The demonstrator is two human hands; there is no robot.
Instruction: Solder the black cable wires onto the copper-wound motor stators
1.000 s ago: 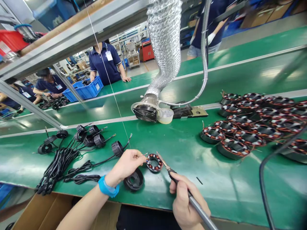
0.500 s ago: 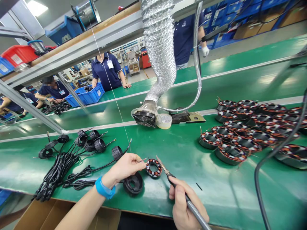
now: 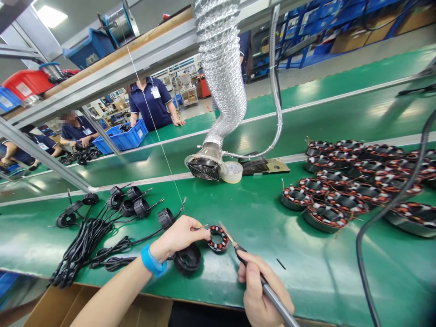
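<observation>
My left hand (image 3: 185,234), with a blue band at the wrist, is closed in a pinch at the left rim of a small stator (image 3: 223,245) wound with copper wire. A short bit of thin wire (image 3: 205,225) pokes out past its fingers; the fingers hide the rest. My right hand (image 3: 260,284) grips a soldering iron (image 3: 240,251) by its handle, the tip pointing up and left beside the stator's upper right rim, seemingly just apart from it. Below my left hand lies a round black plastic housing (image 3: 188,259). A thin strand (image 3: 163,147) runs from an overhead spool (image 3: 121,25) down behind that hand.
Several stators (image 3: 327,215) crowd the right of the green bench, behind a hanging black cable (image 3: 361,254). Black cords (image 3: 80,247) with round caps lie left. A fume duct (image 3: 221,91) hangs over a fan (image 3: 204,168) and tape roll (image 3: 232,172). Co-workers stand across the line.
My left hand's fingertips have shifted slightly right and down against the stator's rim. The soldering iron stays almost where it was. The view has moved a little; a co-worker behind the duct is now mostly hidden.
</observation>
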